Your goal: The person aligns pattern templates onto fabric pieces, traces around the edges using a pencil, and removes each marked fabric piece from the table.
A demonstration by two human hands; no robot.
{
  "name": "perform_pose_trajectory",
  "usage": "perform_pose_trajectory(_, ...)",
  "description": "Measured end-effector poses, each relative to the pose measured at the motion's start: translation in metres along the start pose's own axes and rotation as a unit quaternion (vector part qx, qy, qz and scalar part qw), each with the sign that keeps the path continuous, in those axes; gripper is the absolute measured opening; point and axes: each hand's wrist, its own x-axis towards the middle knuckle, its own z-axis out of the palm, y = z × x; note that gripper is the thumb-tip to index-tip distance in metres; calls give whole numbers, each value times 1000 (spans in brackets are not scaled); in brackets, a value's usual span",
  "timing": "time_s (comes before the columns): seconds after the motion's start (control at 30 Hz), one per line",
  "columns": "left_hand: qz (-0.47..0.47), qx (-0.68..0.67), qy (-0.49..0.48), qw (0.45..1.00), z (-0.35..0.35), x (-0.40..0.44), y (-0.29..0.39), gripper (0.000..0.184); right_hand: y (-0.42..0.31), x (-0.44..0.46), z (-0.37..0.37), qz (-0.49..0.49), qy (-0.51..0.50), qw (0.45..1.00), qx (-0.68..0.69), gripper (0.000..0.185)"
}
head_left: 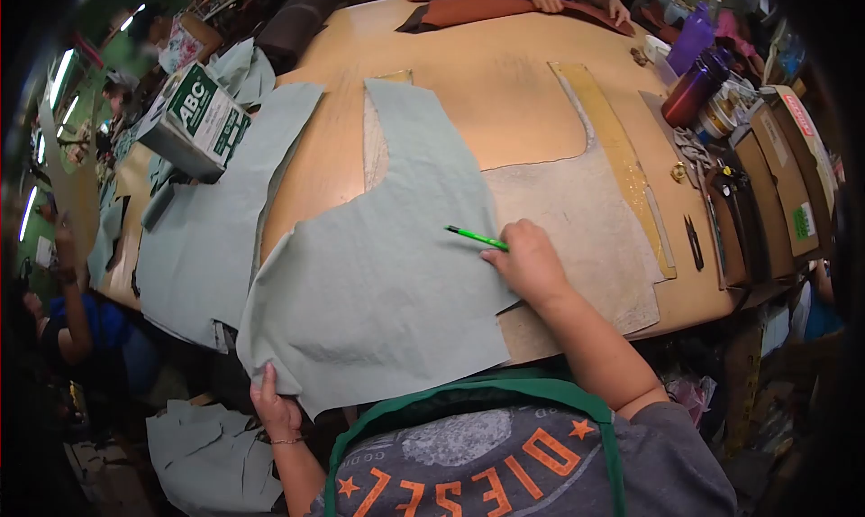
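A pale grey-green cut sheet (378,274) lies over the near middle of the table, its lower left part hanging past the edge. My left hand (275,407) grips that lower left edge, thumb on top. Closed around a green pencil (476,237), my right hand (527,265) rests at the sheet's right edge, the pencil pointing left over it. Beneath and to the right lies a beige pattern piece (568,219) with a yellow strip (617,165). Another grey-green sheet (212,237) lies to the left.
An ABC box (194,125) stands on the left sheet. Across the table (468,66), another person's hands (577,1) touch reddish-brown material (478,10). At the right are a dark red bottle (694,89), a small black tool (693,242) and cardboard boxes (779,179).
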Motion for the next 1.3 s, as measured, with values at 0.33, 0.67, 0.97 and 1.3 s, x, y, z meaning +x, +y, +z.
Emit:
perform_pose_trajectory(0.33, -72, -312, -189, 928, 90, 13, 91, 44, 13, -22, -167, 96, 182, 781, 589, 17)
perform_pose_trajectory(0.67, 92, -363, -255, 892, 276, 199, 182, 29, 36, 121, -219, -27, 320, 800, 507, 31)
perform_pose_trajectory(0.97, -117, -154, -297, 935, 212, 176, 81, 29, 117, 73, -156, 134, 204, 864, 440, 43)
perform_pose_trajectory(1.3, -185, -31, -296, 937, 196, 80, 15, 49, 153, 1, -110, 267, 117, 812, 505, 47)
